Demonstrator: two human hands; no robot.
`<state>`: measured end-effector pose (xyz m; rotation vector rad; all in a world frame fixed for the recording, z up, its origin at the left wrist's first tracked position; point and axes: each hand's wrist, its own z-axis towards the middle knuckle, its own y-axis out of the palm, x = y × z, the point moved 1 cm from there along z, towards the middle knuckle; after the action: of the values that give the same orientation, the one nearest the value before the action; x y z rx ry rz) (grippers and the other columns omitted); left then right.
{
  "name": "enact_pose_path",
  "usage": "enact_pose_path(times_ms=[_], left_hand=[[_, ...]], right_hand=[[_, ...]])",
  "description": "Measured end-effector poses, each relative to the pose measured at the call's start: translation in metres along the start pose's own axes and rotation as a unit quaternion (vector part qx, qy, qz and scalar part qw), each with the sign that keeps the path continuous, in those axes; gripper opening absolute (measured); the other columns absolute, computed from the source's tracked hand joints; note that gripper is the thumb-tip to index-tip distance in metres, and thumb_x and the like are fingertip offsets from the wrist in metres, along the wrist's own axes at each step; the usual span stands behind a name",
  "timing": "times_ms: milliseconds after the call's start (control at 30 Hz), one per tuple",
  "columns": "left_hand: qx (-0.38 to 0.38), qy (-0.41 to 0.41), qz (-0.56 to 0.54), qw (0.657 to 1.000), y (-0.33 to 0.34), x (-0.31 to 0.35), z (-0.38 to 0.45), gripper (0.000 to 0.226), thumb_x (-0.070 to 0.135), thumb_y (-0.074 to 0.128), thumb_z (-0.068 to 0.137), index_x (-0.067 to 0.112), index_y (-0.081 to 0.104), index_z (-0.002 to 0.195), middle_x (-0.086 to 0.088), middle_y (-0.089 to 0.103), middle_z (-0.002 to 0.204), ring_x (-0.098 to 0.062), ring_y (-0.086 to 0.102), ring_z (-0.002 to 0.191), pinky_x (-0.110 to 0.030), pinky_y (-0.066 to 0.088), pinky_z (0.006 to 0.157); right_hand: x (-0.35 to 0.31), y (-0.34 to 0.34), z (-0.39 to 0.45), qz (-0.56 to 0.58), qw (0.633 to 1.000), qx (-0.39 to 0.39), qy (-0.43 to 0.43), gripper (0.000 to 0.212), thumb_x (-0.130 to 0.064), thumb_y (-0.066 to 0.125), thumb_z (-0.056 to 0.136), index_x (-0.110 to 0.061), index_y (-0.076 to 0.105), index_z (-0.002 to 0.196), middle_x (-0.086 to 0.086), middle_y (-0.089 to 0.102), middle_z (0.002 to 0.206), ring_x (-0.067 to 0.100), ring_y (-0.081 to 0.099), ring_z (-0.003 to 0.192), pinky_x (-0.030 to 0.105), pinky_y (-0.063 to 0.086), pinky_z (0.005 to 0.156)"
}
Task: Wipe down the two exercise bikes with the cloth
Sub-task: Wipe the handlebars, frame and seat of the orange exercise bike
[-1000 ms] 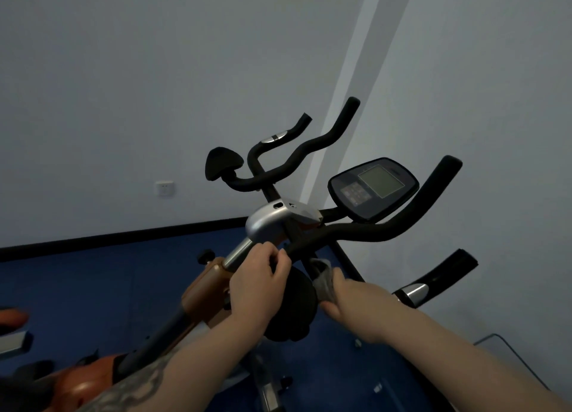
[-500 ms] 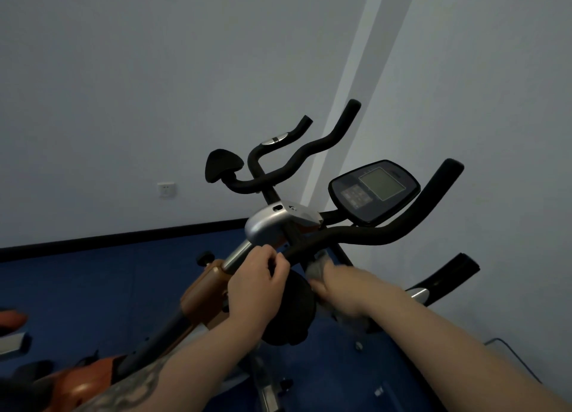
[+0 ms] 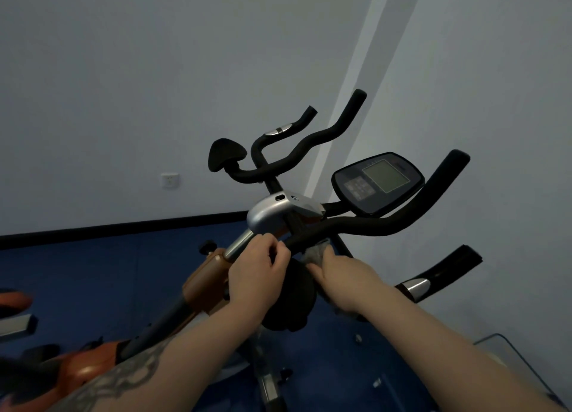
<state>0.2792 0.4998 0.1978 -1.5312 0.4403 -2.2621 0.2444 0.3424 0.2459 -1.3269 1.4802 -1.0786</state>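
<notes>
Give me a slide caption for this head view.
Left hand grips the handlebar; right hand wipes it with a grey cloth.

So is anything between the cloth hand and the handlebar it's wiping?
Nothing visible does. The right hand holds the grey cloth right up against the underside of the black handlebar; the left hand grips the bar beside it, clear of the cloth.

Cloth (image 3: 315, 252): mostly hidden behind right hand (image 3: 343, 277); only a grey bunch shows. Left hand (image 3: 258, 275) covers the handlebar (image 3: 365, 226) end. Console (image 3: 379, 182) markings too small to read. Orange frame (image 3: 77, 371) and both forearms cut off by picture edges.
</notes>
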Motion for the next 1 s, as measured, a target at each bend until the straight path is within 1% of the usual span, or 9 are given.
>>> enact_pose_path(times_ms=[100, 200, 300, 400, 567, 733, 833, 933, 1000], left_hand=[[-0.005, -0.002, -0.004, 1.0, 0.0, -0.001, 0.0, 0.025, 0.04, 0.044, 0.09, 0.032, 0.043, 0.066, 0.008, 0.048, 0.062, -0.004, 0.053, 0.063, -0.015, 0.027, 0.047], [-0.005, -0.001, -0.004, 1.0, 0.001, -0.001, 0.0, 0.024, 0.042, 0.042, 0.089, 0.033, 0.043, 0.066, 0.009, 0.048, 0.063, -0.002, 0.053, 0.066, -0.016, 0.028, 0.049], [-0.002, 0.002, 0.001, 1.0, 0.0, -0.002, 0.001, 0.024, 0.041, 0.042, 0.089, 0.034, 0.043, 0.066, 0.009, 0.048, 0.064, -0.001, 0.053, 0.067, -0.016, 0.031, 0.045], [-0.002, 0.004, -0.006, 1.0, 0.001, 0.0, 0.001, 0.024, 0.039, 0.043, 0.089, 0.033, 0.044, 0.066, 0.009, 0.048, 0.063, 0.0, 0.053, 0.068, -0.014, 0.04, 0.053], [-0.006, 0.004, -0.002, 1.0, 0.001, -0.002, 0.0, 0.025, 0.04, 0.042, 0.089, 0.032, 0.043, 0.065, 0.008, 0.047, 0.062, -0.003, 0.053, 0.065, -0.017, 0.029, 0.049], [0.002, 0.0, 0.0, 1.0, 0.001, -0.002, 0.002, 0.025, 0.043, 0.041, 0.087, 0.034, 0.041, 0.064, 0.01, 0.047, 0.062, -0.002, 0.053, 0.064, -0.015, 0.029, 0.045], [-0.004, 0.0, -0.005, 1.0, 0.001, -0.001, 0.0, 0.025, 0.04, 0.043, 0.088, 0.032, 0.042, 0.064, 0.009, 0.047, 0.06, -0.001, 0.053, 0.063, -0.015, 0.028, 0.046], [-0.006, -0.006, -0.006, 1.0, 0.0, -0.003, 0.001, 0.026, 0.036, 0.045, 0.088, 0.029, 0.042, 0.063, 0.007, 0.047, 0.06, -0.002, 0.054, 0.064, -0.02, 0.029, 0.048], [-0.005, -0.005, -0.002, 1.0, 0.0, -0.001, 0.002, 0.027, 0.033, 0.046, 0.089, 0.028, 0.043, 0.063, 0.007, 0.048, 0.06, 0.0, 0.054, 0.066, -0.022, 0.028, 0.048]], right_hand=[[0.025, 0.01, -0.039, -0.076, 0.995, 0.006, -0.059, 0.048, -0.056, 0.029, 0.1, -0.017, 0.036, 0.126, 0.001, 0.06, 0.096, 0.021, 0.059, 0.079, 0.035, 0.042, 0.065], [0.034, 0.008, -0.042, -0.162, 0.982, 0.021, -0.09, 0.054, -0.061, 0.027, 0.098, -0.018, 0.036, 0.128, 0.0, 0.062, 0.097, 0.021, 0.06, 0.079, 0.034, 0.038, 0.061], [0.011, 0.003, -0.011, -0.093, 0.995, -0.013, -0.036, 0.054, -0.055, 0.027, 0.101, -0.012, 0.04, 0.131, 0.012, 0.062, 0.11, 0.029, 0.06, 0.095, 0.035, 0.041, 0.069], [0.001, -0.003, 0.013, 0.008, 1.0, -0.004, 0.007, 0.056, -0.054, 0.026, 0.102, -0.01, 0.041, 0.132, 0.017, 0.061, 0.119, 0.032, 0.058, 0.106, 0.039, 0.046, 0.083], [0.026, 0.014, -0.025, -0.112, 0.992, -0.013, -0.051, 0.056, -0.055, 0.022, 0.101, -0.013, 0.035, 0.135, 0.007, 0.06, 0.099, 0.026, 0.056, 0.083, 0.034, 0.038, 0.067], [0.003, -0.002, 0.017, -0.005, 1.0, 0.0, -0.027, 0.051, -0.05, 0.024, 0.103, -0.018, 0.043, 0.137, 0.016, 0.054, 0.131, 0.032, 0.054, 0.113, 0.037, 0.041, 0.084], [0.003, 0.007, 0.016, 0.059, 0.997, 0.046, -0.005, 0.052, -0.052, 0.026, 0.102, -0.013, 0.041, 0.134, 0.017, 0.058, 0.125, 0.033, 0.057, 0.109, 0.036, 0.039, 0.077], [0.017, 0.023, -0.017, -0.052, 0.994, 0.09, -0.044, 0.048, -0.054, 0.029, 0.101, -0.015, 0.038, 0.125, 0.011, 0.063, 0.108, 0.03, 0.061, 0.091, 0.036, 0.036, 0.066], [0.029, 0.022, -0.041, -0.136, 0.977, 0.133, -0.097, 0.049, -0.057, 0.03, 0.099, -0.016, 0.039, 0.124, 0.005, 0.063, 0.106, 0.026, 0.061, 0.088, 0.034, 0.032, 0.068]])
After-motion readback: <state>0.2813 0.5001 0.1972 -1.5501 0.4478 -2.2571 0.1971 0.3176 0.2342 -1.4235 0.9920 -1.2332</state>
